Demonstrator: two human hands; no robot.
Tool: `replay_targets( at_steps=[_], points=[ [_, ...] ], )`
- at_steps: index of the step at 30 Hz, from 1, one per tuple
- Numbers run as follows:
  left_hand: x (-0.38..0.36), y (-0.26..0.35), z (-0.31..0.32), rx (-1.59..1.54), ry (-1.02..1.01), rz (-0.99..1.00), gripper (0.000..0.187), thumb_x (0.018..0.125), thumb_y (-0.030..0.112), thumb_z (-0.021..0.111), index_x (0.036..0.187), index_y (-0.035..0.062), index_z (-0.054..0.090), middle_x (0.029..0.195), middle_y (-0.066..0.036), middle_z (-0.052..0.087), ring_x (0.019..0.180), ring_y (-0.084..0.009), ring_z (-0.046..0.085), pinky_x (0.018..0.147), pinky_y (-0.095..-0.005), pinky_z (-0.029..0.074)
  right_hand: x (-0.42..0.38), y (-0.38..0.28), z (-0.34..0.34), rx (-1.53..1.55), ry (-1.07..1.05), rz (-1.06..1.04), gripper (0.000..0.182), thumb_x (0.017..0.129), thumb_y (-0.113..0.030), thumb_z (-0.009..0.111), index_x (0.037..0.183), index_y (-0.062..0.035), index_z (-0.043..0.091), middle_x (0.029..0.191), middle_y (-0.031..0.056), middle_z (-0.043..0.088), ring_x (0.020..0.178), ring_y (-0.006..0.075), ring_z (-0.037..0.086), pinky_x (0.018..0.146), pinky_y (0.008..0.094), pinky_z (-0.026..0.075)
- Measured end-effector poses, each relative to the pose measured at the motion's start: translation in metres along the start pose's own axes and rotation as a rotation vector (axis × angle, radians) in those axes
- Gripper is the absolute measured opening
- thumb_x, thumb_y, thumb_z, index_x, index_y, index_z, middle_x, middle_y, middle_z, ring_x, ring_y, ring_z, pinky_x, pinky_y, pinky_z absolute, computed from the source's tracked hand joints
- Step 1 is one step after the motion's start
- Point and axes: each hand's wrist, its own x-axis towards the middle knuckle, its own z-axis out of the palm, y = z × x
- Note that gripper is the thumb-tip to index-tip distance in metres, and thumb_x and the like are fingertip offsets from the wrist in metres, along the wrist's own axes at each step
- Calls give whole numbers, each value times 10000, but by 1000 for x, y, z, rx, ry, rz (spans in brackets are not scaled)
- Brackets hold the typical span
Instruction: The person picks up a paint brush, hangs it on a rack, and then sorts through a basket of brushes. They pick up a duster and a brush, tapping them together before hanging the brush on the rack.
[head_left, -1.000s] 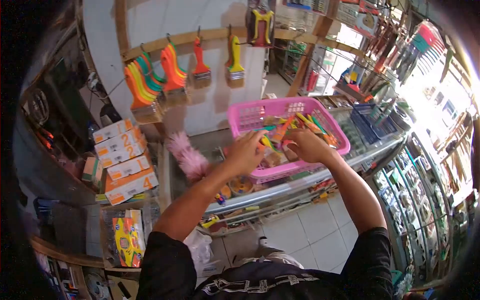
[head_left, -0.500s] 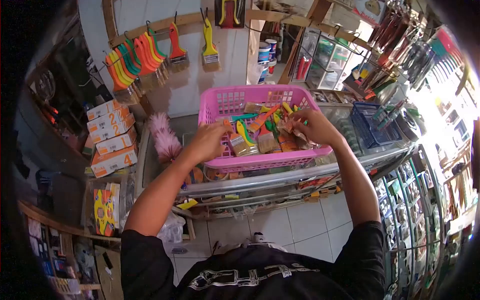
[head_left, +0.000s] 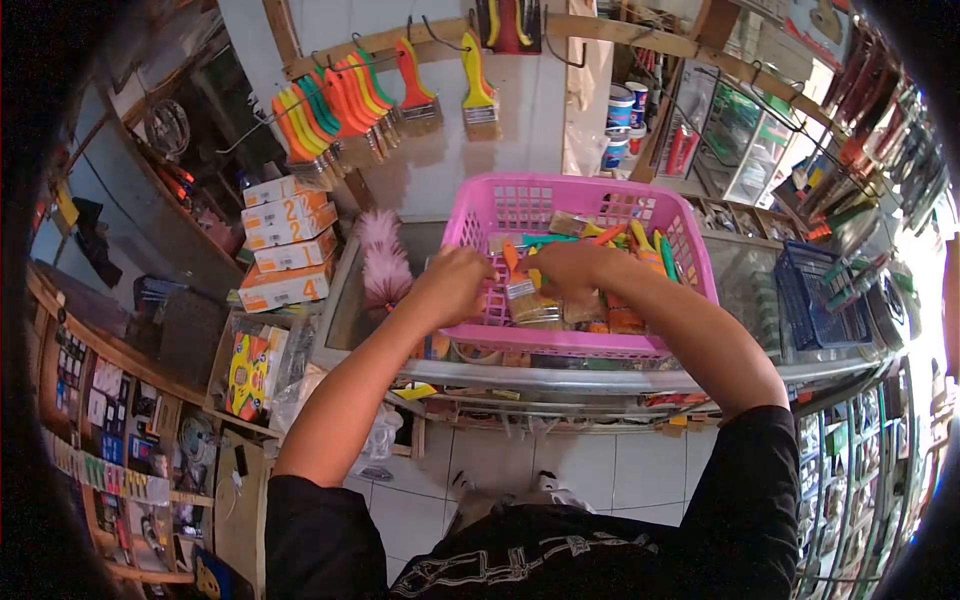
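A pink plastic basket holds several paintbrushes with orange, yellow and green handles. My left hand is inside its left side, fingers curled; what they hold, if anything, is hidden. Just right of those fingers, a paintbrush with an orange handle and pale bristles leans with its handle up. Reaching across from the right, my right hand bends its fingers down beside this brush, and I cannot make out what they grip. Other brushes, including a yellow-handled one, lie in the right part of the basket.
The basket stands on a glass counter. A pink feather duster and stacked boxes are to the left. To the right is a dark blue basket. Paintbrushes hang on hooks above.
My right hand has moved left, from the basket's right side to its middle, close to my left hand. The orange-handled brush now stands between them. The view has shifted.
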Motion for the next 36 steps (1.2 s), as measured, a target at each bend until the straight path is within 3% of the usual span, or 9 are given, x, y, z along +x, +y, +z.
replay_targets(
  at_steps=[4,7,10,14,19,23,28,31,36],
  points=[
    [2,6,-4,54,-69,-14,332,737,93,792,1064,44,756,1066,-113,723,1107,-302,649,1044,-440,434,19,-3,16,-113,-66,107,832,818,4,692,1557,-312,479,1493,197,508,1315,406,561,1057,498,501],
    [0,4,-3,39,-22,-4,273,731,101,769,999,49,782,1015,-130,742,1079,-299,666,1005,-433,453,15,-1,15,-105,-66,88,867,792,45,721,1506,-401,518,1608,178,376,1399,457,486,1099,549,487],
    [1,5,-5,26,1,13,217,732,99,754,942,55,791,990,-137,752,1055,-298,676,979,-432,461,11,-1,23,-247,30,48,850,803,46,706,1485,-433,538,1573,170,394,1457,438,414,1113,564,473],
    [1,5,-7,25,-73,-8,287,746,97,783,1032,73,770,991,-119,719,1072,-301,657,997,-432,444,21,4,27,-263,50,10,710,832,2,700,1419,-384,604,1529,165,425,1458,405,399,1100,549,483],
    [-1,3,-3,-35,14,8,355,774,108,769,1125,59,743,1038,-143,717,1079,-319,655,1014,-444,440,27,12,26,-224,37,-23,491,854,-86,733,1284,-320,690,1499,111,456,1399,377,435,1079,526,493],
    [-3,5,0,-80,92,-6,437,847,157,750,1263,43,679,1094,-179,716,1105,-342,652,1032,-458,437,24,23,22,-163,155,-149,337,900,-179,744,1235,-185,707,1348,112,592,1302,350,516,1034,512,490],
    [-4,7,-1,-147,181,-4,561,868,244,775,1353,35,587,1109,-195,720,1094,-387,659,991,-475,463,11,19,5,-61,281,-223,344,941,-239,734,1210,-32,685,1160,168,693,1183,362,588,984,509,472],
    [-5,4,2,-170,240,0,580,872,294,787,1348,30,586,1096,-198,721,1086,-396,659,988,-480,470,4,17,-2,74,259,-182,346,946,-230,728,1219,-24,673,1213,193,679,1182,388,589,1000,512,463],
    [-6,0,4,-215,275,-45,551,864,333,801,1276,8,632,1031,-201,726,1071,-391,663,1002,-473,468,-2,13,-11,184,242,-131,317,999,-227,664,1229,-10,648,1077,234,668,1068,421,607,956,499,471]
  ],
)
